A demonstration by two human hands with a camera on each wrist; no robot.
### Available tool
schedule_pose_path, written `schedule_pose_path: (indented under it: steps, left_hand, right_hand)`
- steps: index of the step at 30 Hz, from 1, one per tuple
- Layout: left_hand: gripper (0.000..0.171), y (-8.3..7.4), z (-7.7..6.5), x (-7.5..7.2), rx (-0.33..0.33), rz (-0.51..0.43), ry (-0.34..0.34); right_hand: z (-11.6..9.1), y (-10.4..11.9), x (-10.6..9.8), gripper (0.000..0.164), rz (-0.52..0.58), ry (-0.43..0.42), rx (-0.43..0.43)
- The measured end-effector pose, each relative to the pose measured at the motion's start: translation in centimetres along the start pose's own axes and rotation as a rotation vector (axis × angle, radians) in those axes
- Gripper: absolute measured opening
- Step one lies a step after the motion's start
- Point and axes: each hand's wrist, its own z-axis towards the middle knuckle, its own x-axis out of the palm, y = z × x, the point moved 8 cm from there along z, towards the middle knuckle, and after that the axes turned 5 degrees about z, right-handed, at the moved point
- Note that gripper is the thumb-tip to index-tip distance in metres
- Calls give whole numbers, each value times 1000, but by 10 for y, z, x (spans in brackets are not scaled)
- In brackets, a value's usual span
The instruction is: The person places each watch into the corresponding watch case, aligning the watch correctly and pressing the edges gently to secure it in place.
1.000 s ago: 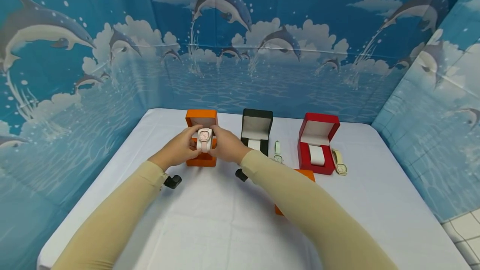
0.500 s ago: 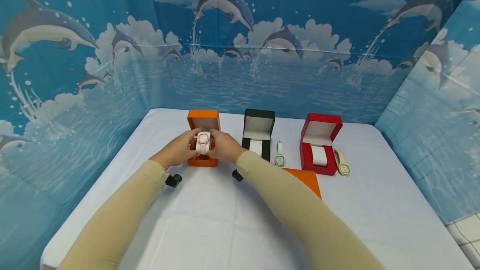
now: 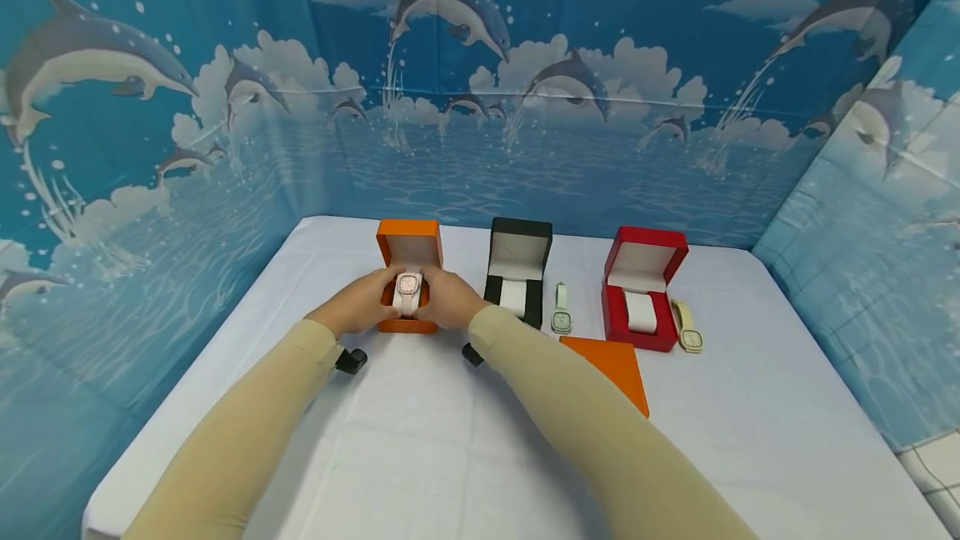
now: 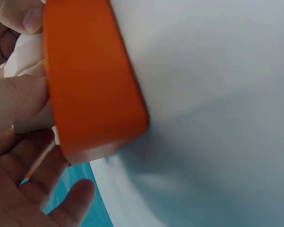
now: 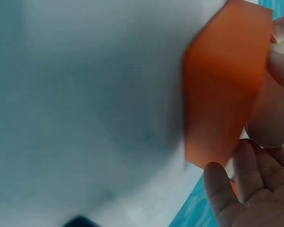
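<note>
An orange watch box (image 3: 408,326) stands with its lid up at the back left of the table. Inside its lower part sits a white cushion (image 4: 28,52) wrapped by a pink-strapped watch (image 3: 408,284), face upward. My left hand (image 3: 365,300) grips the cushion's left side with thumb and fingers. From the opposite side my right hand (image 3: 452,298) grips the same cushion. In both wrist views the thumbs reach over the box's near wall, and some fingers spread beside the box. The cushion's underside is hidden in the box.
Right of the hands stand a black watch box (image 3: 521,242) and a red watch box (image 3: 611,319), both open with white cushions. A green watch (image 3: 561,319) and a yellow watch (image 3: 691,337) lie beside them. A flat orange piece (image 3: 618,369) lies near my right forearm.
Both hands have lowered the cushion with the pink-strapped watch into the orange box. My right forearm has shifted slightly left, uncovering more of the flat orange piece.
</note>
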Motion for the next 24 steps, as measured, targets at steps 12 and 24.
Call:
schedule_pose_path:
  steps: [12,24]
  left_hand:
    - [83,-1,3,6,-32,39,33]
    - [79,-5,2,5,-47,50,22]
  right_hand:
    - [-1,-3,5,60,-86,-6,34]
    - [-2,-6,7,76,-89,17,73]
